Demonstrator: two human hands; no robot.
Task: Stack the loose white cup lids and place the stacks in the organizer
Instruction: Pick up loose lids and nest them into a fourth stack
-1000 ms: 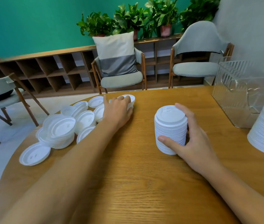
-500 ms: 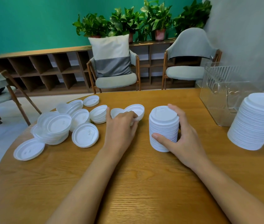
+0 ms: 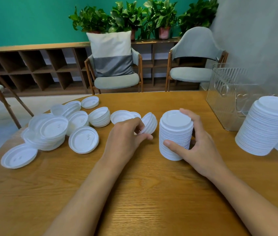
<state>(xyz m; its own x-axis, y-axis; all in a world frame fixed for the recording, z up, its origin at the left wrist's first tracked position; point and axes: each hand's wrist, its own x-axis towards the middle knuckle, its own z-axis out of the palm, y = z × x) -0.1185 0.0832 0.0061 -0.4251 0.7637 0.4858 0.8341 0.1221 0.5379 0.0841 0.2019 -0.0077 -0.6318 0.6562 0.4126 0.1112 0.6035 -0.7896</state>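
A tall stack of white cup lids (image 3: 175, 133) stands upright at the table's middle. My right hand (image 3: 196, 143) grips it, thumb in front and fingers behind. Just left of it, my left hand (image 3: 128, 137) holds a small bunch of nested lids (image 3: 150, 123) tilted on edge, close to the stack but apart from it. Several loose lids (image 3: 83, 142) and small piles (image 3: 49, 133) lie scattered on the left of the table. The clear plastic organizer (image 3: 223, 92) stands at the far right.
Two larger leaning lid stacks (image 3: 267, 128) sit at the right edge, in front of the organizer. The round wooden table (image 3: 152, 193) drops off at left. Chairs (image 3: 116, 65) and low shelves (image 3: 32, 68) stand beyond it.
My left hand has drawn a small bunch of lids from the scattered group toward the stack and tipped it on edge. The right hand stays on the stack. The view has shifted.
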